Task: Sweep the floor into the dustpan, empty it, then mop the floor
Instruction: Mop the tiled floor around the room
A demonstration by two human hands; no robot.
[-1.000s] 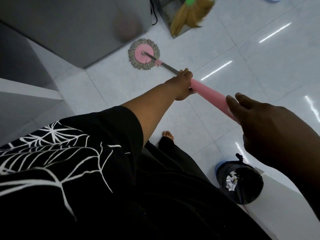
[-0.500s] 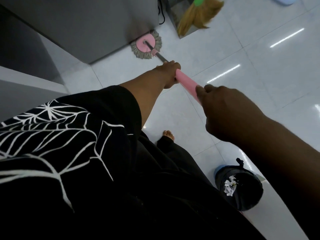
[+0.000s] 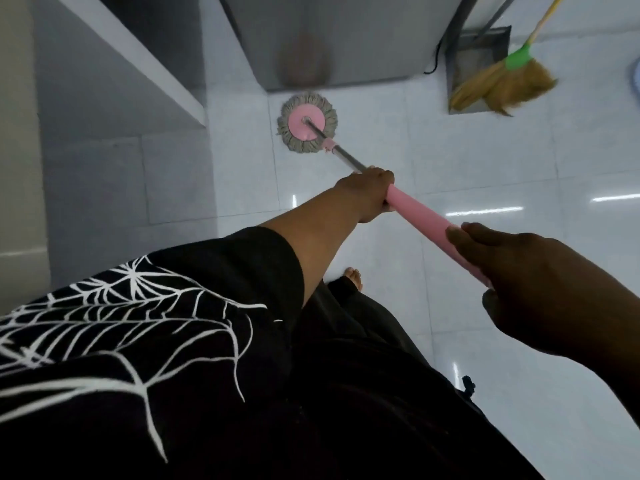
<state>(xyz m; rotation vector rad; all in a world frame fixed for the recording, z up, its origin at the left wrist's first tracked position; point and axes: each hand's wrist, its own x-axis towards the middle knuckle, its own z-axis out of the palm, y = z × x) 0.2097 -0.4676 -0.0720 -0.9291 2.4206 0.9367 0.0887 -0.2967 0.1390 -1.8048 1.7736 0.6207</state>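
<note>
Grips the likely light, stiff mop (image 3: 408,209) by its pink sleeve (image 3: 433,226), left hand (image 3: 370,192) and right hand (image 3: 519,271) with fingers (image 3: 479,233) curled round it, soft head (image 3: 307,123) on floor (image 3: 467,150) just before the cabinet (image 3: 346,36).

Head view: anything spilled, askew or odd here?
Nothing stands out. The mop head lies flat on the tile floor near the grey cabinet, left hand and right hand both grip the pink handle, and the broom rests against the dustpan. No spill shows.
</note>
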